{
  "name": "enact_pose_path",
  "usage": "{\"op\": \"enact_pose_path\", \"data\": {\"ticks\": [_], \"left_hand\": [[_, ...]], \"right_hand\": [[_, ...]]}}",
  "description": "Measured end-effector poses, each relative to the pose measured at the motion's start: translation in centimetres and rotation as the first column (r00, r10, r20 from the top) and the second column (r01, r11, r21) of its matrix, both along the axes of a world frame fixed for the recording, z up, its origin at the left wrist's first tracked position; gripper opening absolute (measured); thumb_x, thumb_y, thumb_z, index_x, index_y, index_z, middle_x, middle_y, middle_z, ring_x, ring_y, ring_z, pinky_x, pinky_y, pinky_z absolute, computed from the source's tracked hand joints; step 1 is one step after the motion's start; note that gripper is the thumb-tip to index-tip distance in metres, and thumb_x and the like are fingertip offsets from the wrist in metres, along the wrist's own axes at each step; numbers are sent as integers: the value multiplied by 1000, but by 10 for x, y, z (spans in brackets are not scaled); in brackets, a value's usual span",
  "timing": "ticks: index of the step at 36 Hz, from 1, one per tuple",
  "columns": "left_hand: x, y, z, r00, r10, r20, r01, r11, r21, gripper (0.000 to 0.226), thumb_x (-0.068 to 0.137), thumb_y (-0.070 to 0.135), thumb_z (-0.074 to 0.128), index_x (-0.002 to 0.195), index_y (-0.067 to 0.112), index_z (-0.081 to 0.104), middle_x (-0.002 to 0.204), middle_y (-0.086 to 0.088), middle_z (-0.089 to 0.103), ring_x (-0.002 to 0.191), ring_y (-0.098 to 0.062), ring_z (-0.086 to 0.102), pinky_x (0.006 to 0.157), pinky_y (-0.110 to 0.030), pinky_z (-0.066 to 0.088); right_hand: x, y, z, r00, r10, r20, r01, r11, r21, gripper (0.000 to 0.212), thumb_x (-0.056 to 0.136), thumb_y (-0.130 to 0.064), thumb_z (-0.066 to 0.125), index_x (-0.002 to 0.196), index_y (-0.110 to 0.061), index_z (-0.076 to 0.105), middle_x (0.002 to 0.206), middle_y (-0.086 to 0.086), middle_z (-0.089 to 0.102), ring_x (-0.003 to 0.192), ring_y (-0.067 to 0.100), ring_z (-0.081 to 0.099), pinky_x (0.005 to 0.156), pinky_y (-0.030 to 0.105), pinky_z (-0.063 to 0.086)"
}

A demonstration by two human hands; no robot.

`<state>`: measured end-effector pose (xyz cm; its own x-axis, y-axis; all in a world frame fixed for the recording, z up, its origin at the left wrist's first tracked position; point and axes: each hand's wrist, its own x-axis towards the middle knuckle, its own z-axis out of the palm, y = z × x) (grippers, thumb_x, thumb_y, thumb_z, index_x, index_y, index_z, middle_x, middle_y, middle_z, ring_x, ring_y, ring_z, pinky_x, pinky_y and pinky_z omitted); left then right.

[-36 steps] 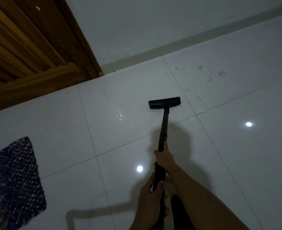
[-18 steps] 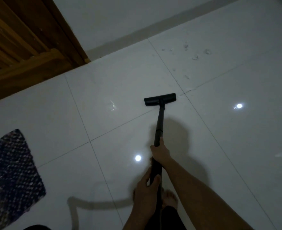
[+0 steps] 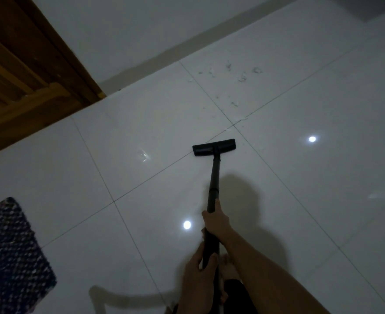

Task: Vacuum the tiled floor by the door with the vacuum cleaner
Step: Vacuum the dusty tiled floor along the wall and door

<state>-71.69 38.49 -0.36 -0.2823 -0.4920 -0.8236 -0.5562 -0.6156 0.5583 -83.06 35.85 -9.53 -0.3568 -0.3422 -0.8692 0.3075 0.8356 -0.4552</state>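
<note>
The black vacuum wand (image 3: 214,175) runs from my hands out to a flat black floor head (image 3: 213,147) lying on the glossy white tiled floor (image 3: 141,123), just below a crossing of grout lines. My right hand (image 3: 215,220) grips the wand higher along its length. My left hand (image 3: 198,273) grips it lower, closer to my body. Scattered pale dust and debris (image 3: 241,78) lies on the tile beyond the head, near the wall.
A brown wooden door and frame (image 3: 28,71) stands at the upper left. A dark speckled mat (image 3: 10,252) lies at the lower left. The white wall with a grey skirting (image 3: 164,53) runs behind the debris. My bare foot (image 3: 229,268) shows under the wand.
The floor head has slid back toward me, from the tile by the door to the tile joint. Both hands keep their grip on the wand.
</note>
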Motion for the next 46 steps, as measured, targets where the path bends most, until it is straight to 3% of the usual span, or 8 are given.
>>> {"op": "enact_pose_path", "data": {"ticks": [2, 7, 16, 19, 23, 35, 39, 46], "left_hand": [[7, 0, -2, 1000, -29, -6, 29, 1000, 5, 47, 92, 12, 55, 135, 25, 43, 114, -23, 65, 94, -39, 65, 88, -43, 53], [36, -1, -3, 998, -44, -50, 44, 999, 8, 46, 94, 16, 51, 130, 41, 38, 68, -17, 61, 41, -22, 52, 39, -24, 46], [74, 11, 13, 991, -121, -59, 121, 993, -6, 43, 93, 14, 52, 132, 32, 45, 67, -15, 62, 54, -22, 58, 46, -28, 49], [77, 21, 18, 992, -107, -73, 107, 994, -4, 39, 93, 13, 52, 113, 47, 46, 69, -19, 59, 56, -25, 55, 45, -29, 47], [73, 33, 21, 989, -109, -96, 111, 994, 8, 34, 92, 14, 52, 102, 46, 48, 68, -16, 59, 55, -23, 54, 39, -24, 45], [15, 64, 9, 976, -172, -132, 183, 980, 80, 38, 94, 17, 50, 121, 43, 45, 55, 1, 59, 38, -12, 53, 40, -25, 45], [-14, 64, 4, 970, -200, -135, 209, 976, 55, 33, 96, 18, 46, 118, 42, 46, 42, 5, 59, 32, -13, 49, 39, -23, 43], [-73, 58, -7, 972, -190, -138, 197, 980, 37, 45, 97, 16, 44, 138, 33, 39, 45, 4, 58, 31, -11, 46, 34, -19, 40]], "right_hand": [[6, 3, -2, 1000, -29, -11, 29, 999, -18, 72, 98, -17, 44, 155, -25, 0, 106, 17, 52, 56, 14, 50, 26, 9, 32], [31, 4, 0, 998, -69, -11, 69, 997, -43, 71, 99, -17, 43, 155, -23, 0, 105, 15, 54, 56, 12, 48, 27, 9, 33], [70, 25, 5, 998, -57, -27, 56, 998, -26, 71, 98, -19, 43, 155, -20, 1, 96, 11, 56, 58, 13, 52, 62, 26, 49], [73, 36, 6, 998, -58, -33, 57, 998, -31, 67, 99, -17, 43, 154, -18, 6, 128, 19, 54, 71, 18, 53, 68, 26, 45], [69, 52, 5, 996, -85, -20, 85, 996, 4, 67, 99, -16, 45, 155, -18, 7, 132, 20, 50, 72, 21, 58, 54, 24, 47], [10, 90, -17, 987, -126, -95, 134, 988, 80, 73, 96, -25, 46, 155, -25, 1, 126, 23, 56, 95, 34, 62, 87, 41, 53], [-21, 87, -21, 987, -155, -31, 157, 985, 65, 75, 97, -24, 45, 153, -29, -5, 123, 26, 57, 75, 30, 62, 67, 36, 53], [-79, 74, -35, 988, -152, 15, 150, 987, 61, 80, 96, -25, 46, 152, -34, -9, 110, 18, 53, 82, 32, 59, 80, 42, 55]]}}
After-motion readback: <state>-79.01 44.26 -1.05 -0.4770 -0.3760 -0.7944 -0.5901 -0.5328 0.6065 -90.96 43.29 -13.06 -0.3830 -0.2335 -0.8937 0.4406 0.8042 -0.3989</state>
